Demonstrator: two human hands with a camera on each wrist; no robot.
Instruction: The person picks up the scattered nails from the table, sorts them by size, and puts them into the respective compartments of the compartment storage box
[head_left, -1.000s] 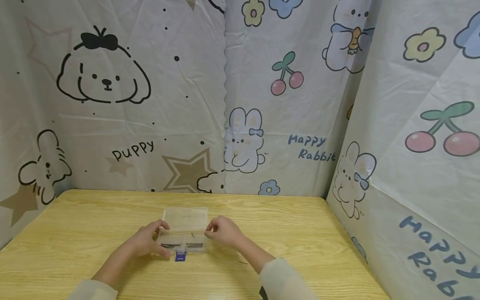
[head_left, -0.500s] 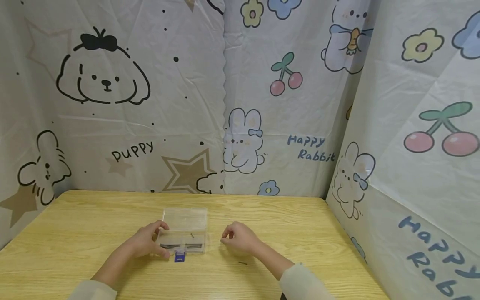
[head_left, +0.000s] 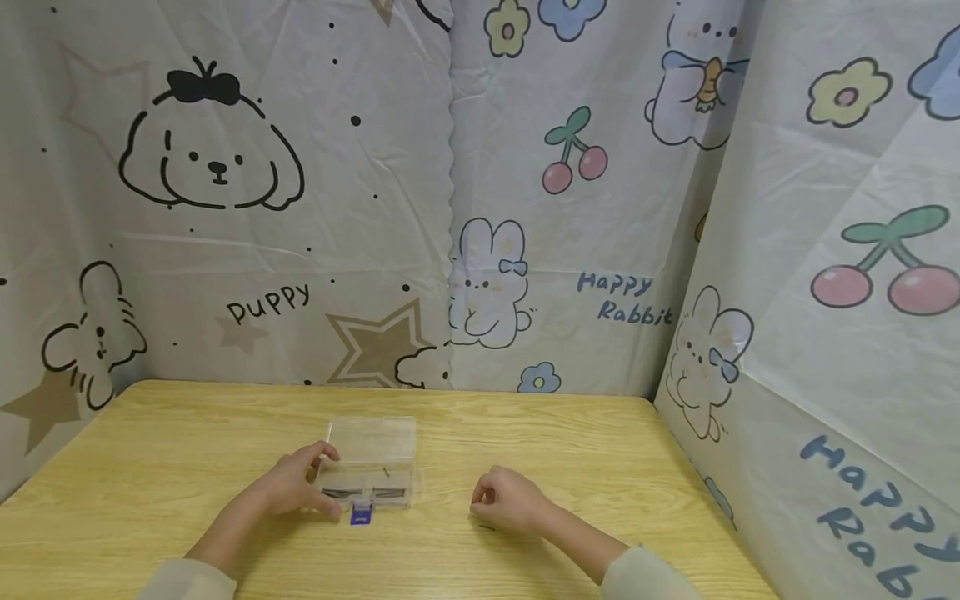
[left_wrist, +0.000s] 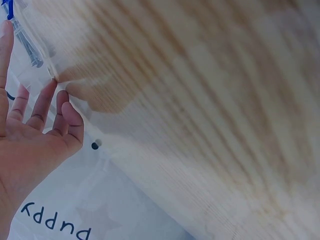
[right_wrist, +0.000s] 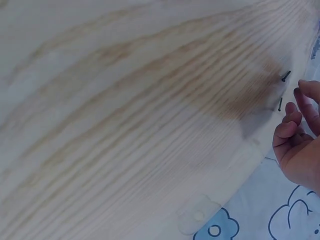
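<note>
A clear plastic box (head_left: 371,440) lies on the table with its lid folded back and a blue latch (head_left: 361,512) at the front. Thin dark screws (head_left: 388,492) fill its front compartments, and a single small one sits behind them. My left hand (head_left: 292,482) holds the box at its left side, thumb by the front corner and fingers farther back. To the right of the box, my right hand (head_left: 512,502) is low over the table, fingers loosely bent. Close to its fingertips, two small dark screws (right_wrist: 285,76) lie on the wood in the right wrist view.
The wood-grain table (head_left: 187,433) runs back to a cartoon-printed cloth (head_left: 375,242), which also hangs along the right side. A pale clear patch (right_wrist: 200,214) shows by the table's edge in the right wrist view.
My right hand has moved from the box's right edge rightward and toward me, to the loose screws on the table. My left hand and the box have stayed in place.
</note>
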